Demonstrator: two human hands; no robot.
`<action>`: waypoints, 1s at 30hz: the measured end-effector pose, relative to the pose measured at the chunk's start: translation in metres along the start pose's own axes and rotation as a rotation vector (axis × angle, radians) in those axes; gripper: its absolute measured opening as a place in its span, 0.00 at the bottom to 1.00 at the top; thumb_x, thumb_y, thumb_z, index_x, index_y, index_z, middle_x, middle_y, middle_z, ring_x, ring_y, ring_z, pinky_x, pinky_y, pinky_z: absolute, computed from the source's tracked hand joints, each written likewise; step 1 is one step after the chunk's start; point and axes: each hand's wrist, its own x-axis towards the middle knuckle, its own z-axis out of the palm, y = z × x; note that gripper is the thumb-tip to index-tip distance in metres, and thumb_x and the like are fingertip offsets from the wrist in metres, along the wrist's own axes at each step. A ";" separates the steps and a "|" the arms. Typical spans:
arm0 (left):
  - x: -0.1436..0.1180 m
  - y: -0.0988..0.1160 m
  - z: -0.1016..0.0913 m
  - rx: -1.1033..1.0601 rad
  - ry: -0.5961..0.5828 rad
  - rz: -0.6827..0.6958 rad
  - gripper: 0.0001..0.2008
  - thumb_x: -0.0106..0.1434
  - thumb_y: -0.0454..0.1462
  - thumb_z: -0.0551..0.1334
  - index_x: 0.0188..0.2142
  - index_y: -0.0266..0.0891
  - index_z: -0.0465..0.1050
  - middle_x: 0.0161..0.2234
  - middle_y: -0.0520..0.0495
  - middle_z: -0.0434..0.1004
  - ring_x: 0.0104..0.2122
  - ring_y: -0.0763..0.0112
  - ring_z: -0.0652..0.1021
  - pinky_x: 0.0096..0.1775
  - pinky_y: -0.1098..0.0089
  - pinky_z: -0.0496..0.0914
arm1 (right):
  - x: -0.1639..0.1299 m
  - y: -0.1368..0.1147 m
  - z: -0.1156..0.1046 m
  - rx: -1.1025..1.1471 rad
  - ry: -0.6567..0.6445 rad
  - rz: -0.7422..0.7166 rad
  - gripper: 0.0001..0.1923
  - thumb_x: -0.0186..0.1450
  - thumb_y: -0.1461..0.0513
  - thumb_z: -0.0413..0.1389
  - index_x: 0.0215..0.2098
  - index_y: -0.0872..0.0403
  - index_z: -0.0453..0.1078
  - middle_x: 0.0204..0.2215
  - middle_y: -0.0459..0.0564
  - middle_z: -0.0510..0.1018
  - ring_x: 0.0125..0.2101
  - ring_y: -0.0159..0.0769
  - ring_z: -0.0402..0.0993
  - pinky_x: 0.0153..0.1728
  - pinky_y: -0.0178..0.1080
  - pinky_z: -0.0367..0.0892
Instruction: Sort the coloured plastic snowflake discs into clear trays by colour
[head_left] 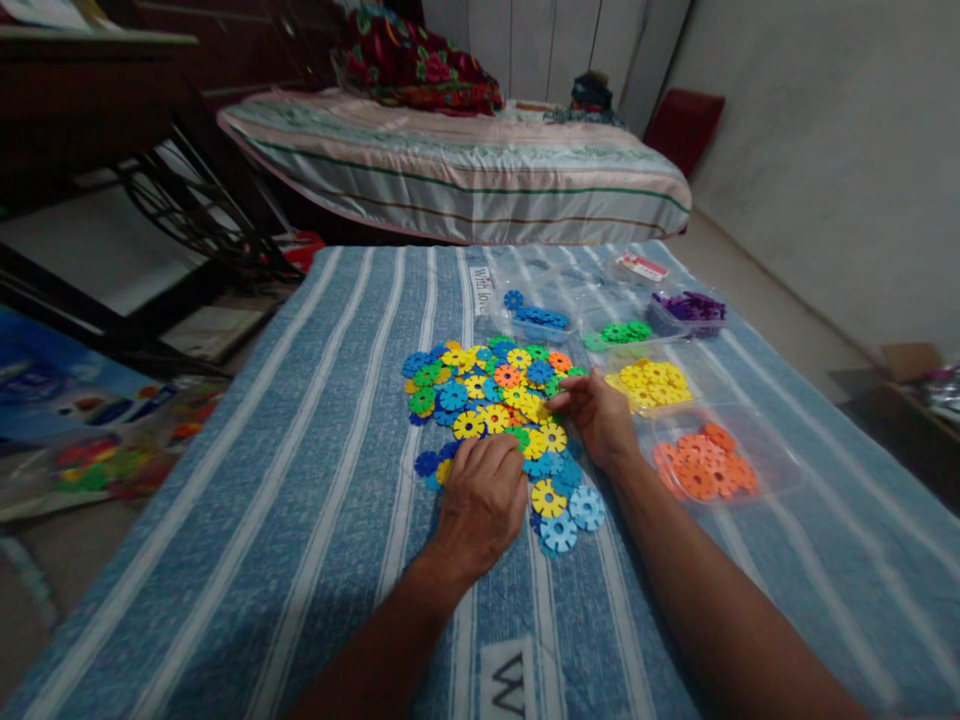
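Flat notched plastic discs [493, 418], centre-holed and mixed in colour, lie in a pile beyond the left hand [482, 495] and left of the right hand [596, 415]. From my remote seat, I see the left's fingers curled over its near edge, the right's half bent beside it; whether either pinches a disc, I can't tell. Beyond and right of the right hand, clear plastic boxes [776, 470] already hold single colours; the pile is unsorted. Striped cloth [300, 450] lies beneath, seemingly woven.
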 end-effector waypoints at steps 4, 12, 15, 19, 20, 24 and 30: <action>0.000 -0.006 0.000 0.036 0.041 -0.026 0.08 0.67 0.31 0.54 0.34 0.38 0.70 0.35 0.45 0.78 0.37 0.65 0.75 0.42 0.62 0.69 | 0.001 0.000 0.000 0.003 0.005 0.010 0.23 0.61 0.43 0.59 0.27 0.55 0.75 0.18 0.49 0.79 0.22 0.34 0.77 0.31 0.36 0.73; -0.003 -0.013 0.001 0.058 0.079 -0.080 0.08 0.68 0.33 0.54 0.35 0.38 0.71 0.33 0.44 0.77 0.36 0.64 0.75 0.40 0.63 0.71 | 0.001 0.002 -0.001 -0.005 -0.016 0.003 0.22 0.60 0.44 0.61 0.27 0.55 0.75 0.19 0.49 0.80 0.22 0.35 0.77 0.31 0.36 0.74; -0.005 -0.009 0.001 0.060 0.029 -0.061 0.11 0.67 0.37 0.58 0.46 0.36 0.71 0.49 0.37 0.77 0.51 0.56 0.74 0.50 0.55 0.71 | 0.001 0.001 -0.001 -0.009 -0.026 0.010 0.22 0.59 0.44 0.62 0.28 0.55 0.76 0.19 0.49 0.80 0.22 0.35 0.78 0.31 0.37 0.74; -0.006 0.000 0.000 0.040 -0.129 -0.007 0.18 0.65 0.39 0.61 0.53 0.36 0.68 0.56 0.36 0.72 0.58 0.50 0.70 0.56 0.48 0.65 | 0.000 0.000 -0.001 -0.016 -0.023 0.021 0.21 0.59 0.45 0.62 0.28 0.55 0.75 0.19 0.48 0.80 0.22 0.35 0.78 0.31 0.37 0.74; -0.006 0.002 0.000 0.015 -0.157 0.001 0.17 0.65 0.39 0.61 0.52 0.37 0.69 0.55 0.37 0.74 0.56 0.51 0.71 0.55 0.48 0.65 | 0.000 0.000 0.000 -0.018 -0.022 0.022 0.21 0.59 0.45 0.63 0.28 0.55 0.75 0.19 0.48 0.80 0.21 0.35 0.78 0.31 0.37 0.74; -0.006 0.009 -0.003 -0.099 -0.202 0.018 0.08 0.65 0.38 0.60 0.43 0.38 0.71 0.45 0.42 0.78 0.47 0.58 0.75 0.52 0.54 0.67 | -0.001 0.001 -0.001 -0.028 -0.022 0.014 0.21 0.58 0.44 0.63 0.29 0.55 0.75 0.19 0.48 0.80 0.22 0.36 0.78 0.31 0.37 0.74; -0.007 0.015 -0.004 -0.172 -0.163 0.104 0.07 0.66 0.39 0.60 0.32 0.38 0.69 0.33 0.47 0.75 0.37 0.64 0.74 0.42 0.61 0.68 | -0.001 0.001 -0.002 -0.036 -0.033 0.003 0.22 0.56 0.43 0.64 0.29 0.55 0.75 0.19 0.48 0.80 0.22 0.36 0.78 0.31 0.38 0.74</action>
